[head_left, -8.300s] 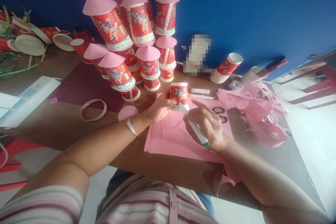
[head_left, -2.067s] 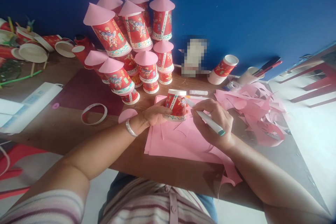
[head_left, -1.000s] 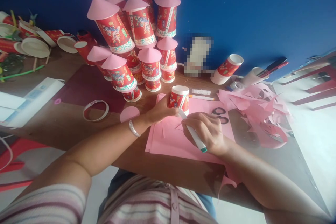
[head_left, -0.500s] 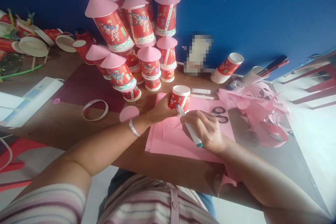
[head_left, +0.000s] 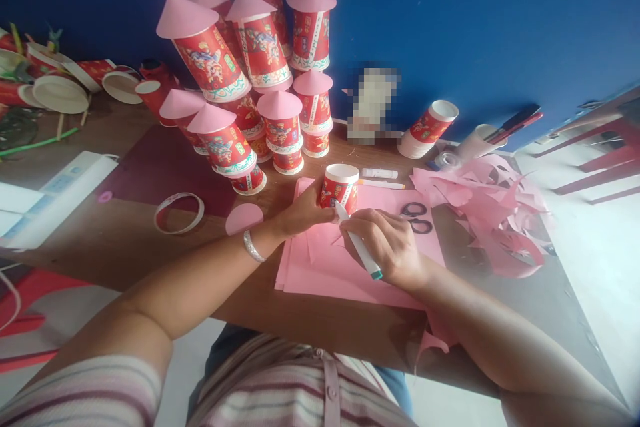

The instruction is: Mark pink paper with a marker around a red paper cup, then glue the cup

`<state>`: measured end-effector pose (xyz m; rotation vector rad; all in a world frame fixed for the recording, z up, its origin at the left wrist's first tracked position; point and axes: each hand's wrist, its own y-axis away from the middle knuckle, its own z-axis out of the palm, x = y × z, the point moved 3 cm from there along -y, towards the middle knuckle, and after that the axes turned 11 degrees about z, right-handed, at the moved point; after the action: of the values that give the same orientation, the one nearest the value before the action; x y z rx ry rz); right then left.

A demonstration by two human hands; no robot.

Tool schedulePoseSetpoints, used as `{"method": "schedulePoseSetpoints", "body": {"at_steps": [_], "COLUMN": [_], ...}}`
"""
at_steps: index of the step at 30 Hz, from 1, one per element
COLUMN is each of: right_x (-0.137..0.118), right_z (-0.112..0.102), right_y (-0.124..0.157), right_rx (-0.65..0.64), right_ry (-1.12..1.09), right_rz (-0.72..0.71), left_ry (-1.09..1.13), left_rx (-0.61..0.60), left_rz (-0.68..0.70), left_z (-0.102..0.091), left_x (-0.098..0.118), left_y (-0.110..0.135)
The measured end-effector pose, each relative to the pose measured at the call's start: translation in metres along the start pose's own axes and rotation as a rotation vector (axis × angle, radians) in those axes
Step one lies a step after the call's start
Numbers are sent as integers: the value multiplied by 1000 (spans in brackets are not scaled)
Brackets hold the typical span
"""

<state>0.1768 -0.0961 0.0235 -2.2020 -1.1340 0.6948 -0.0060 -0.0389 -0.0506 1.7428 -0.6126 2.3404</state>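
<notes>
The left hand (head_left: 300, 212) grips the upturned red printed paper cup (head_left: 339, 188), which stands mouth down on the pink paper sheets (head_left: 325, 267) on the brown wooden counter (head_left: 125, 247). Two seconds ago the cup was lifted and tilted. Just right of it, the right hand (head_left: 387, 243) has dropped lower, clasping the white green-capped marker (head_left: 358, 248), tip at the cup's base.

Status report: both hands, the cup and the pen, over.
Left hand steadies upside-down paper cup on pink paper. Right hand holds pen, tip at cup base. Scissors close by, apart.
</notes>
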Motion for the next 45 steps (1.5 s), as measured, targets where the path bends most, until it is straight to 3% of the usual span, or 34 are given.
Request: {"method": "schedulePoseSetpoints", "body": {"at_steps": [33,45], "right_x": [5,11], "right_z": [-11,-5], "right_y": [-6,1], "right_rx": [73,130], "right_ry": [28,70], "right_rz": [34,47], "left_ry": [286,318], "left_rx": [-9,-4], "left_rz": [-44,-44], "left_z": [-4,-3], "left_x": [-1,4], "left_y": [-1,-1]}}
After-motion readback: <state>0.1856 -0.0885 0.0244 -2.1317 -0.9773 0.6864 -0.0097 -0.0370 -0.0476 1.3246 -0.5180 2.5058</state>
